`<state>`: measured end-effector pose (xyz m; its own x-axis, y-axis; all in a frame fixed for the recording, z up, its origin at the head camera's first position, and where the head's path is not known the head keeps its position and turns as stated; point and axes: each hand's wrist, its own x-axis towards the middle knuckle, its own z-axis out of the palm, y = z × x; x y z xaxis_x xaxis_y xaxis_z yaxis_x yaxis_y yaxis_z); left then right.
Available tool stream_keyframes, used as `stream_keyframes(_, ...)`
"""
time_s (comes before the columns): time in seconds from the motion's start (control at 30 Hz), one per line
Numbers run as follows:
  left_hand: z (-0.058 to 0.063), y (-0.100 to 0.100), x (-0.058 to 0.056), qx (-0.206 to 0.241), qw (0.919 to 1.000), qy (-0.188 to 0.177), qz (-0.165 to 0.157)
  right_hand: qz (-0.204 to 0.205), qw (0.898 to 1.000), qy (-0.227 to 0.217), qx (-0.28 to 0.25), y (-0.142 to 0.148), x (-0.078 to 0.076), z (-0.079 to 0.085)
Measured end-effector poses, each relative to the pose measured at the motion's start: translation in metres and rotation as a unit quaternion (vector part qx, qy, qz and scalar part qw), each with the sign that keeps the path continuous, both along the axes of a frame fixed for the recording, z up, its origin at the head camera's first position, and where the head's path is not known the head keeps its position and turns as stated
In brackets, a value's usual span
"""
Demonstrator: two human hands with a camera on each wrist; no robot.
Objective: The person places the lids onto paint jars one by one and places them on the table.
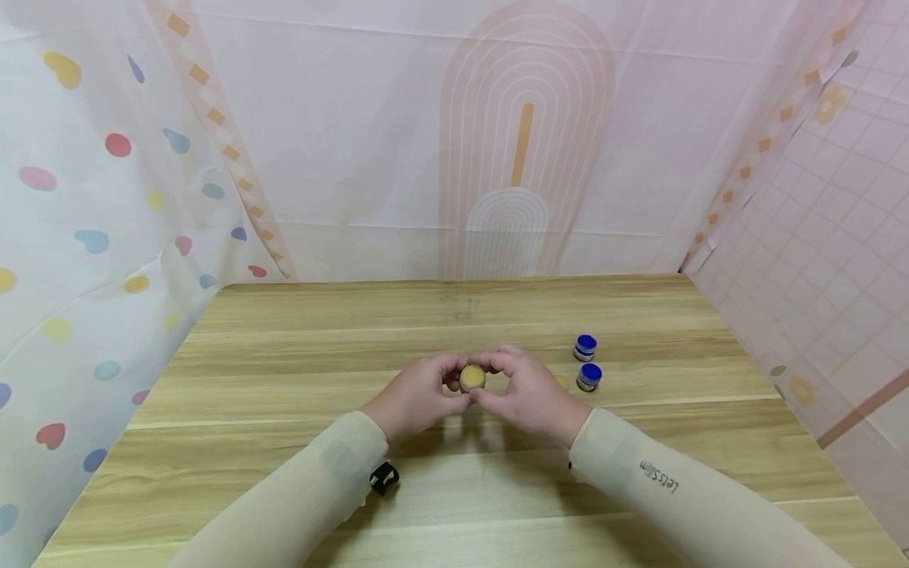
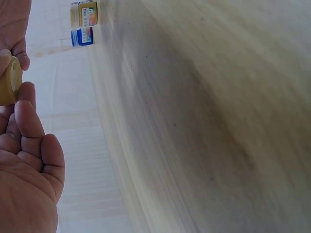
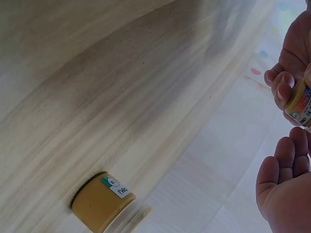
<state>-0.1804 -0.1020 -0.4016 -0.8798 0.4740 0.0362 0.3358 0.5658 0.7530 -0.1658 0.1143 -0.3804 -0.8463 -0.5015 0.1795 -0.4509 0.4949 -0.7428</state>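
Both hands meet around a small paint jar (image 1: 473, 377) of ochre yellow, held upright above the table in the head view. My left hand (image 1: 422, 390) grips it from the left between thumb and curled fingers. From the other side, my right hand (image 1: 525, 390) pinches it with thumb and forefinger near the top. The right wrist view shows part of the jar's printed label (image 3: 306, 104). A second ochre paint jar (image 3: 104, 201) with a clear lid stands on the table, mostly hidden behind the right hand in the head view.
Two blue paint jars, one farther back (image 1: 585, 348) and one nearer (image 1: 589, 377), stand to the right of my right hand. The wooden table (image 1: 298, 339) ends at a patterned curtain (image 1: 355, 158). A black device (image 1: 384, 479) sits by the left sleeve.
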Motion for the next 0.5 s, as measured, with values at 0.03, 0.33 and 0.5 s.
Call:
stream_keyframes(0.03, 0.0002, 0.0001, 0.0002, 0.000, 1.0000, 0.000, 0.000, 0.002, 1.000, 0.001, -0.001, 0.0000, 0.0000, -0.0004)
stream_keyframes(0.33, 0.0009, 0.0007, 0.0010, -0.006, 0.9999, 0.009, -0.005, -0.024, 1.000, -0.005, -0.002, -0.0029, 0.0015, -0.0036)
stream_keyframes(0.5, 0.0010, 0.0014, 0.0015, -0.003, 0.9999, 0.014, -0.010, -0.050, 0.999, -0.020, 0.000, -0.0038, 0.0025, -0.0046)
